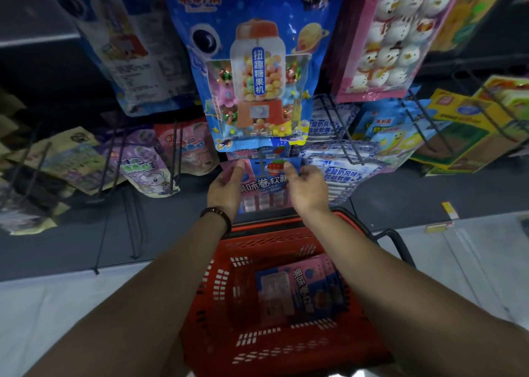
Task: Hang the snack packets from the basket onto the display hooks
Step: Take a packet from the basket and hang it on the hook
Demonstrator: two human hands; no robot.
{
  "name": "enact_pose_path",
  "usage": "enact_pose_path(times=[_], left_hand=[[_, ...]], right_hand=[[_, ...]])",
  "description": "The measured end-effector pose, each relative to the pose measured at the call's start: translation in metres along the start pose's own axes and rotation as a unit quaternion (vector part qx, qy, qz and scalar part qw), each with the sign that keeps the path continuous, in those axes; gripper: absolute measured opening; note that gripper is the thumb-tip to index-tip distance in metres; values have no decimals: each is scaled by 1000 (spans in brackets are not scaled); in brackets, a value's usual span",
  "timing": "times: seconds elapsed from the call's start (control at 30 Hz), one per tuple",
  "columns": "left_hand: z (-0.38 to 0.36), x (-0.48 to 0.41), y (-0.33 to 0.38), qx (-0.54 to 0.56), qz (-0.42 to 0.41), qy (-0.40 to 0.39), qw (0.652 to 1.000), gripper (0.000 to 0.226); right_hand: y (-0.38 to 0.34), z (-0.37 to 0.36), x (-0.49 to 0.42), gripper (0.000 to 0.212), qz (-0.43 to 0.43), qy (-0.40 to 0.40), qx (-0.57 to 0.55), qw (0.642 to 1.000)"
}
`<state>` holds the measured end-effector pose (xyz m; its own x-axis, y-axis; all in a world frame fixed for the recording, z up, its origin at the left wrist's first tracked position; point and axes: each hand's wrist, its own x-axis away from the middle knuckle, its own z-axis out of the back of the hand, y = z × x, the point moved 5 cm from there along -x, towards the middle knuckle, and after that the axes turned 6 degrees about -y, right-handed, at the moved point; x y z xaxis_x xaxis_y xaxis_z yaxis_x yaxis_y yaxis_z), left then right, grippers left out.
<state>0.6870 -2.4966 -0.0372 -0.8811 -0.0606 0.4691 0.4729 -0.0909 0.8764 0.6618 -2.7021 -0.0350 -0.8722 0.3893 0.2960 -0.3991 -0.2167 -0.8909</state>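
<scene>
As both arms stretched forward, our left hand point(226, 189) and right hand point(309, 190) pinched the packet point(264, 183) between their fingers.

Shop, snack packets point(259, 81) on display hooks point(342, 136)

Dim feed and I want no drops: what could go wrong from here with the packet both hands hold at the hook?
1. The big blue candy bag hangs over the hook and crowds it. The packet may miss it, and I cannot tell whether it is threaded yet.
2. If the left hand and right hand release early, the packet would likely fall towards the red basket or the floor.
</scene>
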Motion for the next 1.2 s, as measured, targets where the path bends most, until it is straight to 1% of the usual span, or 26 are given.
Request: enact_pose_path(times=[0.07,0.17,0.27,0.3,0.33,0.37,0.4,0.43,0.47,0.53,0.57,0.63,0.67,0.7,0.77,0.8,0.87,0.93,0.97,1.03,1.1,1.17,1.2], left_hand=[[1,0,1,-25,4,17,1000,64],[3,1,2,-60,10,34,998,69],[6,6,3,-80,-6,51,995,64],[8,8,3,-97,-12,54,994,60],[10,14,2,-114,-5,53,992,57],[12,20,-3,-136,7,43,990,59],[12,25,-10,-162,19,23,986,63],[11,32,-16,-188,27,-4,982,60],[9,46,-21,-206,33,-44,977,47],[1,75,-33,-251,18,-141,958,18],[-4,88,-37,-288,-9,-185,940,12],[-9,105,-53,-360,-55,-248,898,10],[-10,112,-60,-387,-67,-270,879,8],[-10,115,-68,-406,-73,-284,865,8],[-7,118,-85,-427,-62,-296,852,8],[-7,118,-92,-436,-60,-298,847,7],[-10,121,-102,-472,-77,-314,820,4],[-18,121,-107,-503,-107,-333,790,10],[-24,120,-107,-503,-115,-340,786,13],[-33,116,-110,-493,-108,-349,790,15],[-38,110,-113,-503,-91,-354,783,18],[-40,104,-116,-523,-75,-358,770,21],[-42,101,-118,-530,-75,-359,765,22]], right_hand=[[5,-5,2,42,-6,0,-30,1000],[13,-6,11,36,10,-36,-23,999],[25,2,20,42,16,-45,-12,999],[31,6,25,39,10,-48,-14,999],[39,9,29,31,-2,-51,-24,998],[50,13,31,22,-15,-51,-30,998],[62,18,33,20,-25,-44,-28,998],[78,23,33,25,-36,-39,-21,998],[96,29,35,28,-53,-41,-21,998],[118,40,46,28,-87,-46,-27,995],[133,45,51,29,-106,-45,-14,993],[162,52,62,29,-148,-63,29,987],[186,53,65,28,-175,-73,42,981],[208,57,69,27,-193,-74,33,978],[235,65,79,30,-225,-53,40,972],[240,67,84,34,-239,-52,67,967],[248,62,91,30,-256,-113,152,948],[259,55,93,36,-298,-180,207,914],[274,52,93,38,-325,-185,215,902],[303,44,87,42,-374,-159,163,899],[314,40,84,51,-383,-130,153,902],[313,35,85,50,-381,-143,151,901],[316,33,81,49,-375,-137,156,903]])
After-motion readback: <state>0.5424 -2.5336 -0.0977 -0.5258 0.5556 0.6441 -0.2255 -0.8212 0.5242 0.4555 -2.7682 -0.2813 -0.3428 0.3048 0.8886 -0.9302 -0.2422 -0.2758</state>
